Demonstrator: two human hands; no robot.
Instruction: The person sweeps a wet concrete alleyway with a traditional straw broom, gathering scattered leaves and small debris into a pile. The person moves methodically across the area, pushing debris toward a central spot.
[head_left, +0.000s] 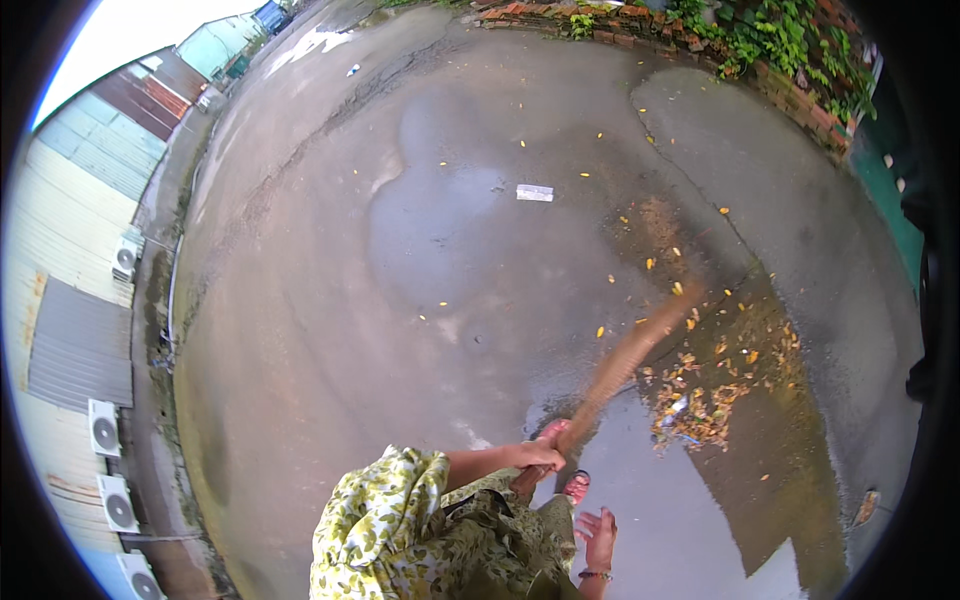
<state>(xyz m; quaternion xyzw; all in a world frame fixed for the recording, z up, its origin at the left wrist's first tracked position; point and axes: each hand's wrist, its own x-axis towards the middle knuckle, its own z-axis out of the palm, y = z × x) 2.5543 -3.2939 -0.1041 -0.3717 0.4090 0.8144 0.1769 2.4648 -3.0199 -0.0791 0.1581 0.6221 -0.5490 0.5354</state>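
My left hand (540, 457) is wrapped round the near end of a long brown broom (625, 367). The broom slants away to the far right over the wet ground, and its far end is blurred by motion near scattered yellow leaves. Lower and to the right, my right hand (599, 533) hangs free with its fingers apart and a bracelet (595, 575) on the wrist. Just right of the broom lies a heap of fallen leaves (705, 410) with bits of pale litter in it.
Shallow puddles (430, 235) spread over the concrete. A flat whitish piece of litter (535, 193) lies ahead. A low brick edging (800, 100) with green plants bounds the far right. Along the left run metal-sheet walls with air-conditioner units (104, 428) and a gutter. My sandalled feet (576, 486) stand close by.
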